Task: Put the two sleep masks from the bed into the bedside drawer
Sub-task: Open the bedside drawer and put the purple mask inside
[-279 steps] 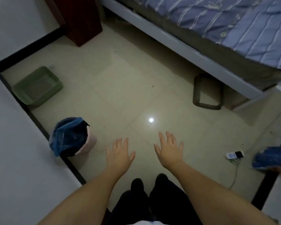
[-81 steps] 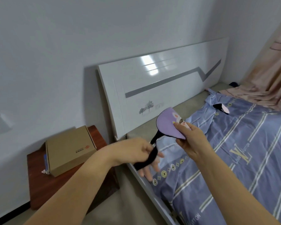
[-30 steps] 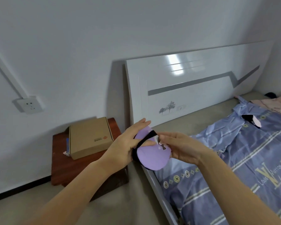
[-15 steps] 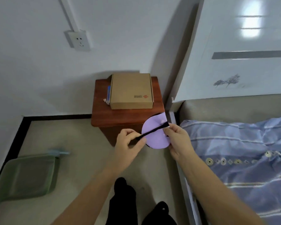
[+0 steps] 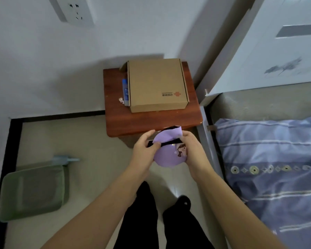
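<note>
A purple sleep mask (image 5: 166, 155) with a black strap and a cartoon print is folded between both hands, just in front of the red-brown bedside table (image 5: 142, 121). My left hand (image 5: 144, 151) pinches the strap and the mask's left edge. My right hand (image 5: 191, 150) grips the right side. The drawer front lies below the table top and is hidden from this angle. The second mask is out of view.
A brown cardboard box (image 5: 157, 85) and a blue tube (image 5: 125, 91) lie on the table top. The bed with its blue striped cover (image 5: 269, 159) is at the right, the white headboard (image 5: 276, 51) behind it. A green tray (image 5: 32, 191) sits on the floor left.
My head has tilted down and I have come closer to the bedside table. Both hands have folded the purple mask tighter, with the strap across it.
</note>
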Available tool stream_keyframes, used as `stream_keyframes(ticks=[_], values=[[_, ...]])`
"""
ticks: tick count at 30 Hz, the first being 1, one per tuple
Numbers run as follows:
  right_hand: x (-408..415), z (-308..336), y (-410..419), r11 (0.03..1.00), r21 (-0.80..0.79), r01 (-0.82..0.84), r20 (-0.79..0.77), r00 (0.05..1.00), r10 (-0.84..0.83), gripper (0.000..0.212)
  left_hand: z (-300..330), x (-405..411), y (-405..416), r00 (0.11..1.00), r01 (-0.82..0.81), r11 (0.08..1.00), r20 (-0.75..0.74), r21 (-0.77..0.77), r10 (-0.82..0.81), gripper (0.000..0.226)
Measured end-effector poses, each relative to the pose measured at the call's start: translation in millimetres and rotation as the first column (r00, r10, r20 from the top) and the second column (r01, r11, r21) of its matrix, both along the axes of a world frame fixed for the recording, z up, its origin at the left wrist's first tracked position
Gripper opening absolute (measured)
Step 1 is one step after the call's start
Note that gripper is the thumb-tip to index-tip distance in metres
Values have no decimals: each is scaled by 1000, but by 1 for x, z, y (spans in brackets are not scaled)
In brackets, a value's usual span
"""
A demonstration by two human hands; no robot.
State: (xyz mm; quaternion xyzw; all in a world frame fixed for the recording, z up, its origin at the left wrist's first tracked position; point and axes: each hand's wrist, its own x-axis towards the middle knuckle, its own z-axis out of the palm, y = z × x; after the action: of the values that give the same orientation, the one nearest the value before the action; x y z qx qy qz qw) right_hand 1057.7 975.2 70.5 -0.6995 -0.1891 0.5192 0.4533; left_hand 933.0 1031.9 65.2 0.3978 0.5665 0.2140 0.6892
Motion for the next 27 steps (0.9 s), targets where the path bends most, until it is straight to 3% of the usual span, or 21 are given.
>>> stream_keyframes(ticks=[5, 10, 14, 19, 24, 27], values=[[6, -35, 8, 990, -129, -48, 71, 996, 58, 29, -33, 9, 0, 999, -32, 995, 11, -96, 33, 17], [10, -77, -5, 972, -233, -23, -90, 996, 2, 26, -71, 25, -8, 978, -193, 949, 29, -249, 207, 16], [33, -106, -8, 986, -141, -85, -186, 981, 58, 24, -100, 27, -7, 996, -88, 957, -1, -278, 91, 19], [51, -140, -7, 956, -237, -174, -202, 971, 126, 25, -130, 33, -11, 996, 47, 978, -60, -203, -60, 17], [46, -161, -13, 914, -334, -230, -331, 937, 114, 38, -151, 43, -17, 977, -210, 948, -76, -237, 198, 17], [45, -175, -11, 919, -324, -227, -334, 936, 113, 31, -167, 43, -18, 958, -287, 931, -98, -227, 271, 15]])
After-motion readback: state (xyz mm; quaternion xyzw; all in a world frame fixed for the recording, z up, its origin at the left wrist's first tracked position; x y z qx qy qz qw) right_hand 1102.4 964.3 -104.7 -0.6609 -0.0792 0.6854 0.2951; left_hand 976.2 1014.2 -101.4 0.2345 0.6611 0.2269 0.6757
